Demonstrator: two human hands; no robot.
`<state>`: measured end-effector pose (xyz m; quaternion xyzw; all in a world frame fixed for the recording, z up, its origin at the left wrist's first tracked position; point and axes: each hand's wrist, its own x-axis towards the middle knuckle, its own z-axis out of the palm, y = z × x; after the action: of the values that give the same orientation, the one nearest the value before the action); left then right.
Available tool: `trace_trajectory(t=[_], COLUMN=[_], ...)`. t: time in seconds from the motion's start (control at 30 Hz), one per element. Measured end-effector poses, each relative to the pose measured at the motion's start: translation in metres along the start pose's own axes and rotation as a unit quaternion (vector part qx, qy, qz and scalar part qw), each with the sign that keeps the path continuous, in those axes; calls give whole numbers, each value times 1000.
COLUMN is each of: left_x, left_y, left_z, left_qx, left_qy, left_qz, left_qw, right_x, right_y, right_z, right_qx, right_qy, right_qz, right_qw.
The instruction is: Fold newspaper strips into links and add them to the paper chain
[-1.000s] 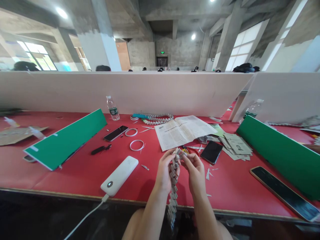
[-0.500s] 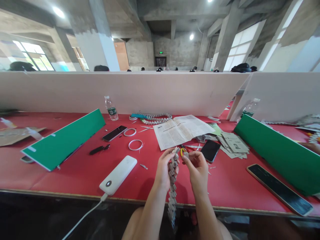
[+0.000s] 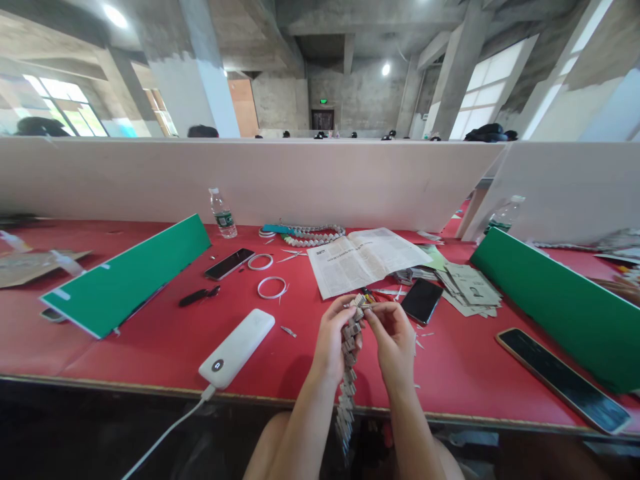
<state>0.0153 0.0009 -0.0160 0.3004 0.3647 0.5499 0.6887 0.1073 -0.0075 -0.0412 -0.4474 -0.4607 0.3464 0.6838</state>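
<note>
A folded-paper zigzag chain (image 3: pixel 347 373) of grey newsprint hangs from my left hand (image 3: pixel 331 339) and drops below the table edge. My left fingers are closed around its upper part. My right hand (image 3: pixel 393 340) pinches a small folded paper piece (image 3: pixel 367 308) against the top end of the chain; the fingertips hide most of it. Just behind the hands lies a tool with red and yellow handles (image 3: pixel 370 295), partly covered. A printed newspaper sheet (image 3: pixel 350 267) lies beyond them, and a black phone (image 3: pixel 423 300) rests right of my right hand.
On the red table (image 3: pixel 165 353) lie a white power bank (image 3: pixel 237 348) with a cable, white rings (image 3: pixel 271 287), scissors (image 3: pixel 293 254), another paper chain (image 3: pixel 320 237) and cut paper sheets (image 3: pixel 473 287). Green boards (image 3: pixel 130 277) stand at both sides. A water bottle (image 3: pixel 223 213) stands near the partition.
My right hand has moved left to the chain's top end, bringing the small paper piece against it. The tool's yellow handle is now more hidden by the hands.
</note>
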Motion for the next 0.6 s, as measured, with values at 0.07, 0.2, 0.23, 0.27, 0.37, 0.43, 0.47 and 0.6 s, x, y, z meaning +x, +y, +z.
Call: trace_trajectory(t=[0.07,0.2,0.23,0.27,0.37,0.43,0.47,0.6], left_x=[0,-1,-1,-1,-1,-1,-1,0], left_y=[1,1,1,1,0,0,0,0], left_z=[-1,-1,-1,-2,-2,-2,-2,-3], left_qx=[2,5,5,6,7,9,9,8], left_qy=[-3,-5,-7,-10,-14,-11,-10,-9], left_qz=[-3,-4,-3,-3,1,4,4,-2], left_qw=[1000,1000,1000,1000,1000,1000,1000,1000], right_x=[0,0,0,0,-1,-2,-2,-2], right_y=[0,0,0,0,0,0,0,1], right_z=[1,2,2,3,3,3,3,3], right_qx=[-5,-4,-2,-1,-1,-1,0,-2], right_qy=[6,25,26,27,27,26,26,25], right_qz=[0,-11,-12,-12,-17,-19,-19,-16], right_qw=[1000,1000,1000,1000,1000,999,999,1000])
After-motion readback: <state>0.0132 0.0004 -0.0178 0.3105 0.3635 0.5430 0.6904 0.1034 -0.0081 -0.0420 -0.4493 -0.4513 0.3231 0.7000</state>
